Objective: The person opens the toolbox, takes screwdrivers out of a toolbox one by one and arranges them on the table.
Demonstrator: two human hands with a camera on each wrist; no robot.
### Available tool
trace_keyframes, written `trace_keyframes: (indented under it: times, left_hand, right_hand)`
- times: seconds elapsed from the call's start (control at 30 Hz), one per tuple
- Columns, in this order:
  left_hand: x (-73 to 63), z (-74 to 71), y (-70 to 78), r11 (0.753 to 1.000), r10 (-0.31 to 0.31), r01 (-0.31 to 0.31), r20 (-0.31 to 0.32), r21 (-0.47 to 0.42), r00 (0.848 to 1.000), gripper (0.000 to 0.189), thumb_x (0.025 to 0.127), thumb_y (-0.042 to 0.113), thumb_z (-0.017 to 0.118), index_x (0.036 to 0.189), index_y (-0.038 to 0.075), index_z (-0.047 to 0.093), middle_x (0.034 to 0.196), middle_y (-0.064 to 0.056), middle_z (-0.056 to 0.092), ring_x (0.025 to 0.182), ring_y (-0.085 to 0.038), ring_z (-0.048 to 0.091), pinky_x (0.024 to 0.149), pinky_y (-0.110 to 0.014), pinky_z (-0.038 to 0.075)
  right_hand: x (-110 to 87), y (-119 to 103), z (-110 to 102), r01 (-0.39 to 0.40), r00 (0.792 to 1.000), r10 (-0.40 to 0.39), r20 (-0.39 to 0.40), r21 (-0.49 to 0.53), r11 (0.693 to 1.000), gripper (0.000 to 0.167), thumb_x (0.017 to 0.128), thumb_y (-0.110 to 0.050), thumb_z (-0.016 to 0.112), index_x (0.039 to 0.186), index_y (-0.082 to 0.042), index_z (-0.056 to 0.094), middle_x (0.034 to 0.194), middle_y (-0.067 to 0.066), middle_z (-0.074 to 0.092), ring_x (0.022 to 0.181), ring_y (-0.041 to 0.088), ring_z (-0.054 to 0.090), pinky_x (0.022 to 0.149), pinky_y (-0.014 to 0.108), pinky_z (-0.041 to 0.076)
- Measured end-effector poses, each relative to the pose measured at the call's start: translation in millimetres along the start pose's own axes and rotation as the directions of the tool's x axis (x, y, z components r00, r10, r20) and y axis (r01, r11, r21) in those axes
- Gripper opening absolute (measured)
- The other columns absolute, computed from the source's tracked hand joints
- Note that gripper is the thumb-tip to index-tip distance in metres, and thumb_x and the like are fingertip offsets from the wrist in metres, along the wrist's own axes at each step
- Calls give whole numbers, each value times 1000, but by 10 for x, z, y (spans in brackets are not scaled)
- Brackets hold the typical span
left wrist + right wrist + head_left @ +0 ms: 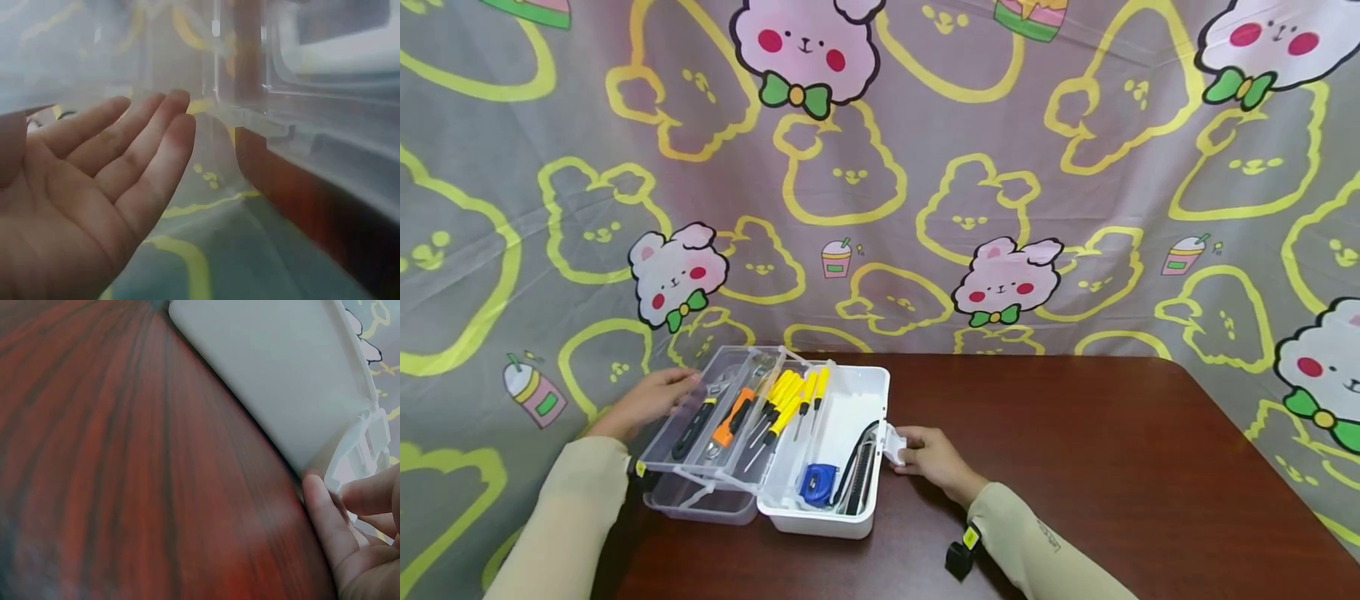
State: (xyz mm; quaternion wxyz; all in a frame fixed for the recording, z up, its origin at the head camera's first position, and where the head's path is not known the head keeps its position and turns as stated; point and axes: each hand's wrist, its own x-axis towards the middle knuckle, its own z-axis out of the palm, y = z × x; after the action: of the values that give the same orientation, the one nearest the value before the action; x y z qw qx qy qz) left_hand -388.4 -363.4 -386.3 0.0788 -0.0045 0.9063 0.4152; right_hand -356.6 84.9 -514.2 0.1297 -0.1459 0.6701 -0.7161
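A white toolbox (820, 523) stands unfolded on the table, its clear plastic trays (658, 454) swung out to the left. In the trays lie several yellow-and-black screwdrivers (782, 392), an orange-handled tool (730, 421) and a black-handled tool (694, 429). The white base holds a blue tape measure (817, 483) and dark, long items beside it. My left hand (655, 398) is at the trays' far left edge; in the left wrist view its fingers (153, 150) are extended. Thumb and fingers of my right hand (936, 458) pinch the white latch (350, 453) on the box's right side.
A brown wooden table (1060, 467) extends to the right of the toolbox. Behind it and to both sides hangs a patterned cloth (880, 183) with cartoon animals. A black wrist device (958, 560) sits beneath my right sleeve.
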Motion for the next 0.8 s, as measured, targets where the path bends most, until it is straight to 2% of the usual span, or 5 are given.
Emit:
trace_keyframes:
  times: [0.2,0.33,0.57,0.7,0.8]
  left_hand:
    - [96,-27,23,998,28,-35,124,55,992,63,104,34,48,143,-14,32,127,-31,54,102,-32,63,81,-42,54]
    - [65,-37,4,999,43,-44,172,1,984,56,106,25,44,145,-12,29,126,-32,53,96,-30,64,76,-43,55]
    - [-55,-32,0,990,58,-33,183,-138,981,50,106,17,42,146,-9,28,118,-27,58,82,-27,64,69,-43,56]
    - [-94,-16,-8,991,51,-26,193,-132,980,52,105,18,45,146,-9,28,119,-27,59,84,-28,65,71,-43,56]
    - [-102,-50,0,993,66,-43,208,-109,976,55,105,19,46,146,-12,26,119,-28,59,86,-29,66,72,-44,56]
  right_hand:
    - [1,-3,13,-6,1000,6,-5,0,1000,41,89,15,53,130,17,49,99,19,60,86,26,65,76,40,56]
    - [11,-24,13,-23,1000,23,-14,4,1000,41,89,16,52,130,16,49,99,19,61,85,26,65,76,38,56]
    - [46,-20,-6,-38,998,40,-51,29,999,42,88,17,49,130,18,48,100,18,61,86,26,65,76,39,56]
    - [56,-7,-22,-62,996,64,-69,24,998,42,87,17,48,130,18,48,99,17,60,85,25,65,75,38,56]
    - [54,-17,-30,-72,995,73,-61,7,997,42,88,16,50,130,16,49,98,18,60,84,24,65,75,38,57]
